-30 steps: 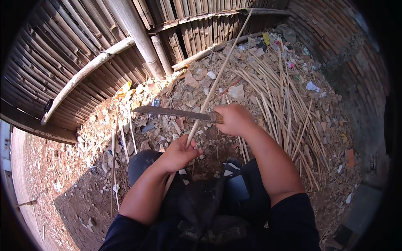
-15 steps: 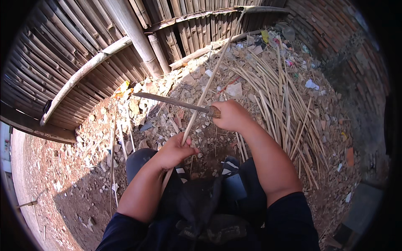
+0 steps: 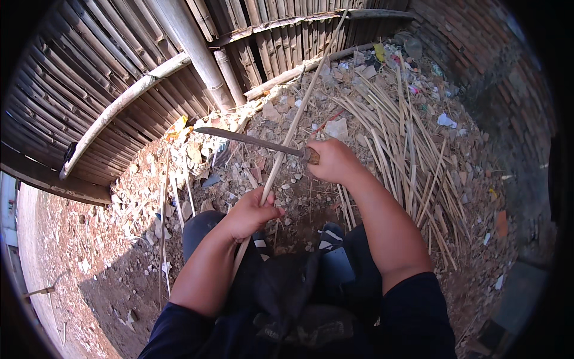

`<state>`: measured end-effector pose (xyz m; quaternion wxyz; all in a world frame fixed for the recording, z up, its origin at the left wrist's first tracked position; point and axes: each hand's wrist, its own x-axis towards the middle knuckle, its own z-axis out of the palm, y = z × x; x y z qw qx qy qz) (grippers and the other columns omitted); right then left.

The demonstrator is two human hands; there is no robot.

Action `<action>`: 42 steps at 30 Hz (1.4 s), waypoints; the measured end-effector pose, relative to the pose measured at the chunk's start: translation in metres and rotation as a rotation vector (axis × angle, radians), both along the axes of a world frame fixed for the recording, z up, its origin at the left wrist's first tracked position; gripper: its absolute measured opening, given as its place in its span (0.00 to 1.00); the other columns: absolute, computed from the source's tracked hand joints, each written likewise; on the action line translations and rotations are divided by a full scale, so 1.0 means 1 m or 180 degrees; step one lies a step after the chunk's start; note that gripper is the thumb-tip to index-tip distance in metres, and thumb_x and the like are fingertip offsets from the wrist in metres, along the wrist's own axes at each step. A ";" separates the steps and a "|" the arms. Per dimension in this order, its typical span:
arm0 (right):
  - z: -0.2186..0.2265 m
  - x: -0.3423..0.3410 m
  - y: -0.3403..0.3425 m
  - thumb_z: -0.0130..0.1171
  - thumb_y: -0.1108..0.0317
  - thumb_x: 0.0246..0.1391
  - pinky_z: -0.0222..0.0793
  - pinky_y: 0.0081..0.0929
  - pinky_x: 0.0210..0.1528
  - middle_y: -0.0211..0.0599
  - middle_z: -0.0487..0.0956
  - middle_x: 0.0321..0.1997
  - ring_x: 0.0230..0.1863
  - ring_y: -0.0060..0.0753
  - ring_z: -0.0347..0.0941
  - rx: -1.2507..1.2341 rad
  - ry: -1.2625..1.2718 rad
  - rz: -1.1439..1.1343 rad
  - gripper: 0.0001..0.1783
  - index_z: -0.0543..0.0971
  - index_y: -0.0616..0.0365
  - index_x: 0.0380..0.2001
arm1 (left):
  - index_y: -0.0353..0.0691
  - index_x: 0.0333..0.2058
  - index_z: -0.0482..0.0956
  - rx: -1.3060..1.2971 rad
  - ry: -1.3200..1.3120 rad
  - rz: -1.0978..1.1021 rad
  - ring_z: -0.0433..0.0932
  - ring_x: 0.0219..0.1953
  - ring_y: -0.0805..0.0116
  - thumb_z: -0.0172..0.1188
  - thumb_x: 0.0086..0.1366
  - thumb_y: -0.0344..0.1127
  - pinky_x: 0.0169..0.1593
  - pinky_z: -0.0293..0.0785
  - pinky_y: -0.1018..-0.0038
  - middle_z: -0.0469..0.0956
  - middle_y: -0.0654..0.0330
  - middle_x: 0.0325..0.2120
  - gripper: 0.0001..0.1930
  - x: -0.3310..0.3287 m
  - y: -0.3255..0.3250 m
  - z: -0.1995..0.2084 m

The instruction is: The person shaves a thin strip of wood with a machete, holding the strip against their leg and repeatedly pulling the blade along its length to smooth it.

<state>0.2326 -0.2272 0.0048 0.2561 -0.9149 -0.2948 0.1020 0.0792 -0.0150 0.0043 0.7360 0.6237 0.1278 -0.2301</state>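
Note:
A long pale bamboo strip (image 3: 305, 102) slants from beside my left thigh up toward the bamboo wall. My left hand (image 3: 252, 213) is closed round its lower part, thumb lying along the near side. In my right hand (image 3: 329, 160) is the wooden handle of a machete (image 3: 254, 140). Its long dark blade points left and crosses the strip a little above my left hand, apparently touching it. The blade's tip hangs over the rubble at the left.
Many split bamboo strips (image 3: 406, 143) lie in a loose pile to the right. Several more strips (image 3: 162, 221) lean at the left. A bamboo wall (image 3: 89, 78) stands ahead, a brick wall (image 3: 496, 72) at the right. Stones and litter cover the ground.
The machete has tilted, its tip now a bit higher than its handle than before, and shifted slightly right with my right hand. My left hand keeps its hold on the strip.

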 end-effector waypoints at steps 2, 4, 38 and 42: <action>0.006 -0.007 0.002 0.65 0.61 0.45 0.76 0.49 0.43 0.47 0.82 0.34 0.40 0.53 0.80 0.0058 -0.0162 0.0022 0.19 0.81 0.48 0.43 | 0.49 0.31 0.63 -0.0067 0.0137 0.0053 0.60 0.15 0.85 0.66 0.60 0.23 0.18 0.52 0.83 0.64 0.74 0.18 0.17 0.000 0.002 0.001; 0.012 -0.014 0.006 0.67 0.63 0.40 0.76 0.46 0.42 0.53 0.82 0.32 0.38 0.57 0.79 -0.0237 -0.0202 0.0312 0.24 0.82 0.54 0.45 | 0.49 0.31 0.63 -0.0074 0.0051 0.0032 0.60 0.15 0.85 0.65 0.60 0.23 0.18 0.52 0.83 0.64 0.74 0.18 0.17 -0.004 0.001 0.001; 0.011 -0.006 -0.023 0.68 0.50 0.50 0.74 0.48 0.41 0.47 0.82 0.32 0.39 0.57 0.79 0.0383 -0.0331 0.0076 0.23 0.80 0.52 0.43 | 0.42 0.46 0.72 0.0059 0.0156 0.0241 0.59 0.18 0.82 0.47 0.77 0.43 0.20 0.57 0.84 0.67 0.71 0.24 0.12 -0.005 -0.003 0.012; 0.009 -0.010 -0.023 0.67 0.51 0.51 0.75 0.49 0.41 0.44 0.83 0.36 0.39 0.55 0.80 0.0249 -0.0593 0.0250 0.23 0.77 0.51 0.45 | 0.42 0.44 0.73 0.0314 0.0112 0.0407 0.58 0.18 0.82 0.47 0.76 0.42 0.20 0.55 0.83 0.65 0.72 0.21 0.11 -0.012 -0.006 0.012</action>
